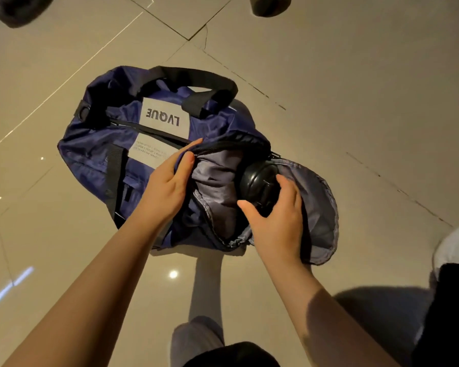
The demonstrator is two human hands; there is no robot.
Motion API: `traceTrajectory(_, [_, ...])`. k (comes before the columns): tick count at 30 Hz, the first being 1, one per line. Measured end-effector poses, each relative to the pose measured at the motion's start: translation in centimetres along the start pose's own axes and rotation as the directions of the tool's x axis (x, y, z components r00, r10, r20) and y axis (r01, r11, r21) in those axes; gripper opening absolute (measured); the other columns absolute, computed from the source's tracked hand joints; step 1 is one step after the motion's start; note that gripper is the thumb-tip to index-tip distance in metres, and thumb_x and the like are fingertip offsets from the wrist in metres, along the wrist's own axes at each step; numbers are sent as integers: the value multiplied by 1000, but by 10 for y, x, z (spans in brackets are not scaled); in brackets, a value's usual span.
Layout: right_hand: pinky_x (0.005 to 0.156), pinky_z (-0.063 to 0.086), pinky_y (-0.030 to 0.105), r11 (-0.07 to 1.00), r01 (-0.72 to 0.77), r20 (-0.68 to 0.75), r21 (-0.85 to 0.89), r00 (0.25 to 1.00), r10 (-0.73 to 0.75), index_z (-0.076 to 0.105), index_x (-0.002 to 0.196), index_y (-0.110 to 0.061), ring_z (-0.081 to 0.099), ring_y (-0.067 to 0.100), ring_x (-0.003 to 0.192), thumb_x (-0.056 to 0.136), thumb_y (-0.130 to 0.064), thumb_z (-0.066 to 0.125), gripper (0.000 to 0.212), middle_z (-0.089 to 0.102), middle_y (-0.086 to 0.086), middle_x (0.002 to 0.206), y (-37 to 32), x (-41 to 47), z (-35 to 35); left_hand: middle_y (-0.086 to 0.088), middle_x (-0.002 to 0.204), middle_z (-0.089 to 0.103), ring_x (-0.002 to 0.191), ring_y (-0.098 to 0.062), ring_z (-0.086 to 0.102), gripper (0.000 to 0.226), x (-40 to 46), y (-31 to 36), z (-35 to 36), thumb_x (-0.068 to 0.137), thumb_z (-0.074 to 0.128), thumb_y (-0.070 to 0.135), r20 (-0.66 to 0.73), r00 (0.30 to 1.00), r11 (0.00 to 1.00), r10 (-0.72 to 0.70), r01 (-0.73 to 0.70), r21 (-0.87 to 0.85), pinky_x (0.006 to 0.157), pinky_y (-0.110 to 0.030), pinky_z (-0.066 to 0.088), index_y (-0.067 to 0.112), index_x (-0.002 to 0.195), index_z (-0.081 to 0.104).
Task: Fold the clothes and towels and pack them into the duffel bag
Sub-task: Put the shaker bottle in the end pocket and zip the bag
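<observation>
A navy duffel bag with black handles and a white label lies on the tiled floor. Its end pocket is unzipped and shows a grey lining. My left hand holds the pocket's left edge, with the thumb on the lining and the fingers on the outside. My right hand grips a black round object that looks like headphones at the pocket's mouth. No clothes or towels lie in the bag's visible opening.
Glossy beige floor tiles surround the bag. Dark objects sit at the top left and top middle. A grey-white cloth bundle and dark fabric lie at the right edge. My legs show at the bottom.
</observation>
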State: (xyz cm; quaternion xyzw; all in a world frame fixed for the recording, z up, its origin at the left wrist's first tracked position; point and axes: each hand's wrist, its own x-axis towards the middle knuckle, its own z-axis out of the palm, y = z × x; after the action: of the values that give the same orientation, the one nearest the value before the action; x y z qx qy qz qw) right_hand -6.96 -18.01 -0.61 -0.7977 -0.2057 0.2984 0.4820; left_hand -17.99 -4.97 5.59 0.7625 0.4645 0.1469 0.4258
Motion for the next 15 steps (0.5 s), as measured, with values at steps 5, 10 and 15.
traceTrajectory(5, [106, 43, 44, 991, 44, -42, 129, 998, -39, 48, 139, -13, 41, 21, 135, 88, -19, 69, 56, 41, 4, 148, 8, 12, 24, 20, 134, 49, 120, 19, 42, 32, 5, -1, 4, 103, 33, 32, 55, 998, 1000, 23, -22, -20, 99, -2, 30, 43, 132, 39])
traceTrajectory(10, [107, 42, 42, 978, 70, -1, 197, 997, -72, 55, 135, -14, 44, 18, 133, 93, -17, 60, 42, 49, 4, 143, -11, 44, 38, 26, 123, 52, 116, 20, 45, 38, 6, 10, 1, 94, 33, 41, 101, 993, 997, 55, -50, -53, 92, 0, 32, 41, 131, 40])
traceTrajectory(15, [104, 42, 34, 945, -208, 15, 254, 977, 211, 56, 132, -15, 52, 20, 126, 96, -23, 56, 37, 57, 3, 135, -34, 87, 52, 21, 126, 57, 120, 12, 47, 45, 3, 16, 2, 96, 35, 41, 148, 989, 1000, 19, -19, -3, 95, -4, 33, 31, 138, 45])
